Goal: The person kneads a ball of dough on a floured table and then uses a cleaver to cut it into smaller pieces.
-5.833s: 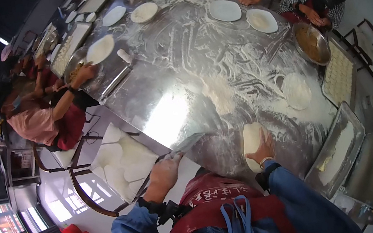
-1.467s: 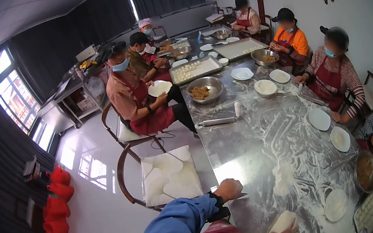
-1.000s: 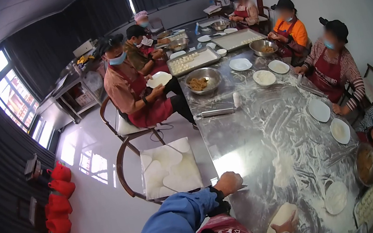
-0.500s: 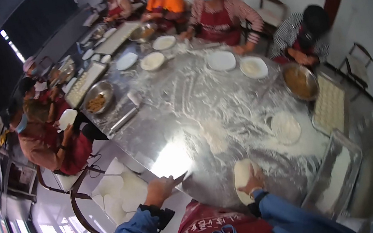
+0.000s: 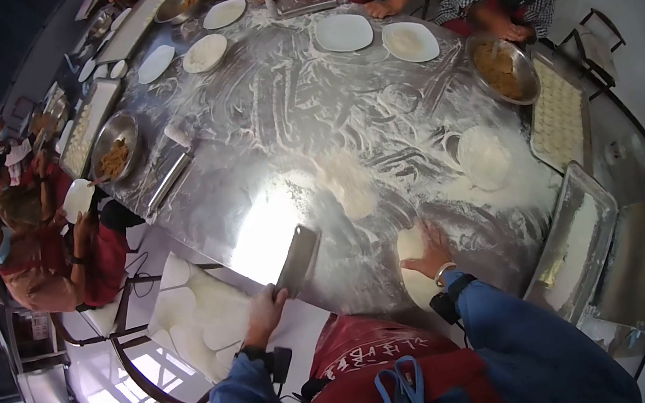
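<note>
My left hand (image 5: 265, 308) is wrapped round the handle of a cleaver (image 5: 298, 259), whose broad blade is over the near edge of the floured metal table (image 5: 261, 147). A long piece of pale dough (image 5: 415, 267) lies on the table near its front edge. On the right side of that dough rests my right hand (image 5: 433, 249), with its thumb across the top and its fingers stretched forward. The blade and the dough are apart.
A flour tray (image 5: 576, 243) stands at the right, below a tray of small dough pieces (image 5: 559, 112). Filling bowls (image 5: 502, 70), plates (image 5: 345, 33) and a rolling pin (image 5: 170, 181) lie farther off. People sit round the table; a chair (image 5: 132, 369) stands at left.
The cleaver has swung up and forward, with its blade face now showing. My right hand has shifted on the dough, and the camera view has tilted down.
</note>
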